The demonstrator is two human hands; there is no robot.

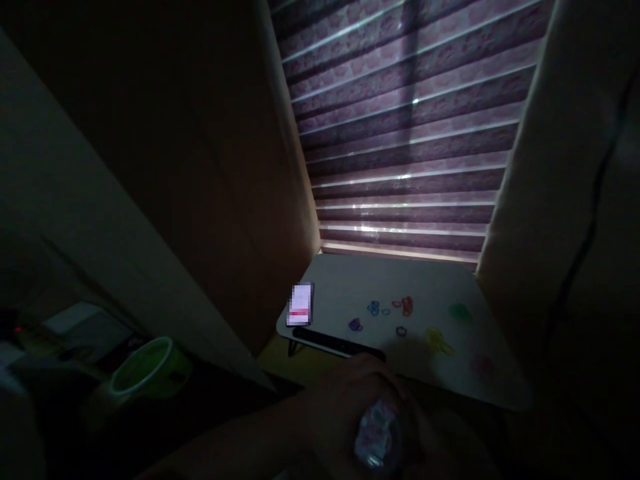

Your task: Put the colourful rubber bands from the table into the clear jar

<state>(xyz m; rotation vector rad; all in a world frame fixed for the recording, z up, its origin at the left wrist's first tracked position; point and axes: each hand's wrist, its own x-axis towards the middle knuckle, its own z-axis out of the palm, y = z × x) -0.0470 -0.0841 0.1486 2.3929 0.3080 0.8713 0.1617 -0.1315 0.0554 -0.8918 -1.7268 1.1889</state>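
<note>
Low in the head view, in deep shadow, my left hand (345,393) reaches in with bent fingers. It is closed around a clear, shiny object (377,437) with pale and pinkish contents, perhaps a small plastic container. My right hand (425,427) is close against it on the right, too dark for its fingers to be made out. Beyond my hands, small coloured bands lie on a white lap table (345,277), grouped by colour: blue bands (373,308), red bands (407,306), purple bands (355,325), yellow bands (439,341), a green pile (460,311) and a pink pile (483,363).
A lit phone (300,305) rests at the table's left edge, near a dark slot (337,341) along the front. One dark ring (401,331) lies among the bands. Pleated blinds (405,140) hang behind. A green tub (150,367) stands lower left. A cable (595,200) runs down the right wall.
</note>
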